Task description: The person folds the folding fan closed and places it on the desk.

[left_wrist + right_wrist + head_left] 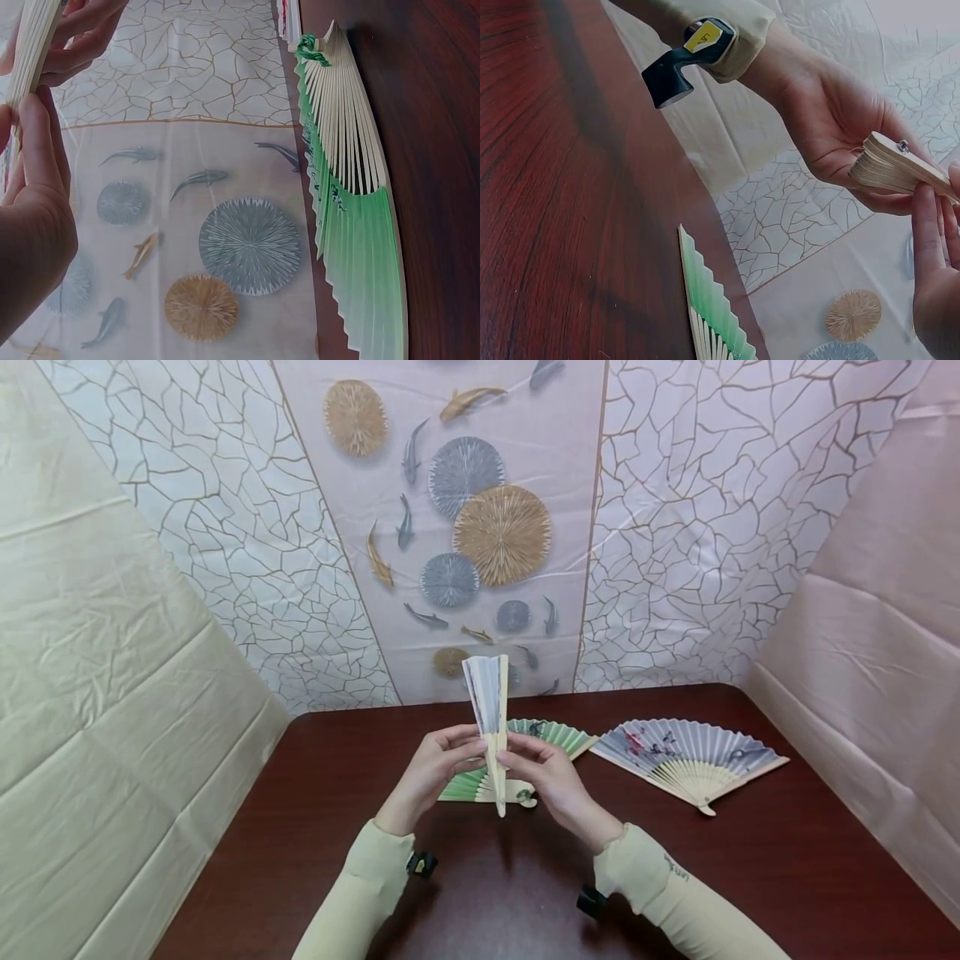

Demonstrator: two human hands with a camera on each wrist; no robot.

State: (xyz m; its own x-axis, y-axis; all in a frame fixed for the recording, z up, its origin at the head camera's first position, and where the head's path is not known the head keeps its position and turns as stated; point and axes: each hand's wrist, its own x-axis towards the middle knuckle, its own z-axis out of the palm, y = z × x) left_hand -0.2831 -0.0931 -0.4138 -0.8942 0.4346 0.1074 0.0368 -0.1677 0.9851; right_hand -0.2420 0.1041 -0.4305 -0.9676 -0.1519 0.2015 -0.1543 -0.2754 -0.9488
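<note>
A mostly folded hand fan (pixel 491 710) with pale wooden ribs and a whitish-grey leaf stands upright above the table, its pivot end down. My left hand (pixel 442 768) pinches its ribs from the left. From the right, my right hand (pixel 551 777) pinches the same ribs between thumb and fingers. The right wrist view shows the pivot pin on the stacked ribs (pixel 892 165), with fingers of both hands around them. Behind the hands a spread green fan (pixel 555 735) lies on the table, partly hidden by them; a green tassel (pixel 311 51) hangs at its pivot.
A spread grey fan (pixel 675 752) with red and dark painted flowers lies at the right of the dark red-brown table (pixel 300 860). Behind the table hangs a cloth (pixel 465 527) printed with fish and round shapes. Pale cloth walls (pixel 112 693) stand at both sides.
</note>
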